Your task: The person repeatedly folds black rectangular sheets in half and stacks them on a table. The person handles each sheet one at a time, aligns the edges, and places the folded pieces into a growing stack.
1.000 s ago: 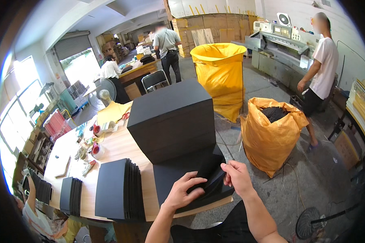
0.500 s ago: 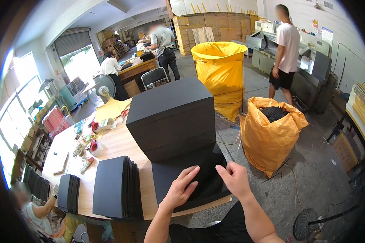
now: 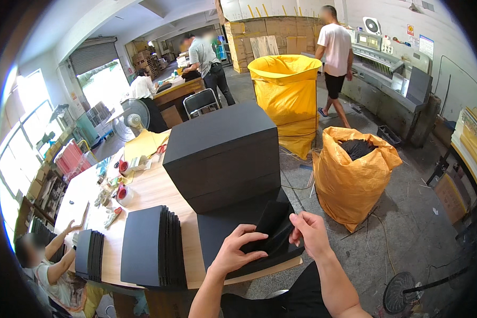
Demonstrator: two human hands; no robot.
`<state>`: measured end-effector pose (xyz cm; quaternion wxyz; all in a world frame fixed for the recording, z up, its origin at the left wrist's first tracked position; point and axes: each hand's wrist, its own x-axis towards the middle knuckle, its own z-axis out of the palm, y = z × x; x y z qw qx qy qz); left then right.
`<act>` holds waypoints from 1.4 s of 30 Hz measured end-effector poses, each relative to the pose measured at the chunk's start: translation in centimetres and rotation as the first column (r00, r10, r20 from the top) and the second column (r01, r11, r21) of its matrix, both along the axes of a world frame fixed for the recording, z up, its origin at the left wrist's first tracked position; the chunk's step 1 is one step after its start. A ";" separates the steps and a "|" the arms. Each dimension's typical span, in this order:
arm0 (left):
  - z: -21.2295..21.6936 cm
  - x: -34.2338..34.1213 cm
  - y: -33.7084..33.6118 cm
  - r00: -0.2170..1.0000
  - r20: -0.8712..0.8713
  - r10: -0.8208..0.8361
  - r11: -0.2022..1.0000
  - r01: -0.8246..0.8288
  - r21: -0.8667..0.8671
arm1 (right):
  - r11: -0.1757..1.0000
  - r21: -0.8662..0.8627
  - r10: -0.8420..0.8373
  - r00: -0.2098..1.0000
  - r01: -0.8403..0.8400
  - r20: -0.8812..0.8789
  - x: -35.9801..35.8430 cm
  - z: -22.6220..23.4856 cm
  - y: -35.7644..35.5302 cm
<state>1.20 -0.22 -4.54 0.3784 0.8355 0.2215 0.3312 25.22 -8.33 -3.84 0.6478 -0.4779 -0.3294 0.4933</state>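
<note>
A thin, flexible black sheet (image 3: pixel 274 225) is raised and bent between my hands, over a low stack of black sheets (image 3: pixel 211 233) at the table's near edge. My right hand (image 3: pixel 311 236) pinches its right edge between thumb and fingers. On the other side, my left hand (image 3: pixel 237 250) curls its fingers and thumb around a folded part of it. Just behind stands a tall block of stacked black boards (image 3: pixel 222 159). To the left, several black panels (image 3: pixel 143 246) stand in a row, with a smaller set of black panels (image 3: pixel 87 254) beyond them.
Tape rolls (image 3: pixel 125 195) and red-handled scissors (image 3: pixel 161 149) lie on the wooden table (image 3: pixel 156 185). An orange sack (image 3: pixel 355 180) with black scraps and a yellow bag (image 3: pixel 286 100) stand on the right. A co-worker (image 3: pixel 53 270) sits at left; another person (image 3: pixel 335 50) walks behind the sacks.
Both hands have closed on the black sheet, and part of it now stands up between them. The walking person has moved left; the seated co-worker's arms reach farther over the table.
</note>
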 end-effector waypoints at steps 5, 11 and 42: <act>0.3 0.3 -0.3 0.999 0.040 0.035 0.999 -0.036 0.002 | 0.999 0.013 -0.050 0.990 0.049 0.128 -0.4 -0.2 0.0; 0.2 0.4 -0.3 1.000 0.005 -0.013 0.995 0.012 0.097 | 1.000 0.011 0.014 0.991 -0.013 -0.136 -0.1 -0.3 0.5; -2.1 -9.9 -8.1 0.672 0.097 0.734 0.493 -0.626 0.604 | 0.972 -0.051 0.097 0.194 -0.228 0.976 -3.7 -9.4 -5.0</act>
